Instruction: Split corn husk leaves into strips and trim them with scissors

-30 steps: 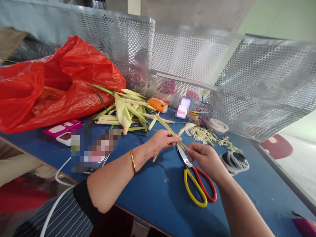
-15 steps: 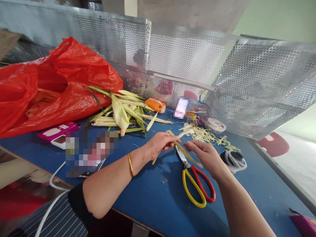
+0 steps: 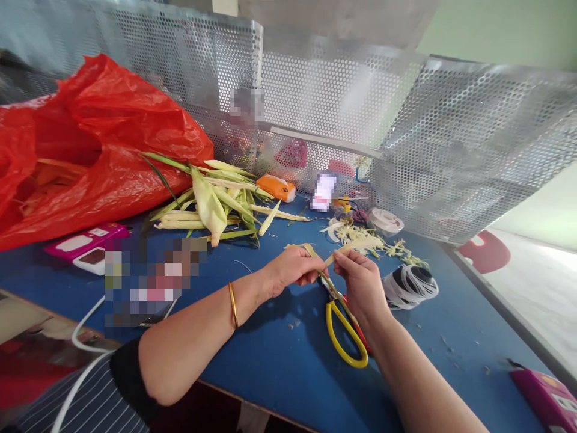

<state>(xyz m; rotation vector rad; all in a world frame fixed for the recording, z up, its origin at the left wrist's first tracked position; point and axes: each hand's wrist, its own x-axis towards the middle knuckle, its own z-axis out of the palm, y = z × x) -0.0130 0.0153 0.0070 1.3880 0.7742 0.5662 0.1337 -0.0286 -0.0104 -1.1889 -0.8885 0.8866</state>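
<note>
Pale yellow-green corn husk strips (image 3: 359, 244) stretch between my two hands above the blue table. My left hand (image 3: 301, 264), with a gold bangle on its wrist, is pinched closed on the strips. On the other side, my right hand (image 3: 360, 276) grips the same husk between thumb and fingers, close to the left fingertips. Beneath the hands lie scissors (image 3: 347, 343) with one yellow and one red handle; my right hand and wrist partly cover the red one. A pile of corn husks (image 3: 211, 204) rests farther back to the left.
A red plastic bag (image 3: 117, 138) fills the back left. Husk scraps (image 3: 396, 248), a tape roll (image 3: 385, 221) and a spool of white cord (image 3: 411, 285) sit to the right. An orange tissue pack (image 3: 276, 187) and a lit phone (image 3: 323, 191) stand near the perforated metal screen (image 3: 324, 96).
My right hand has moved in to the left and closed on the husk strip. It now covers part of the scissors' red handle. The whole view has shifted slightly.
</note>
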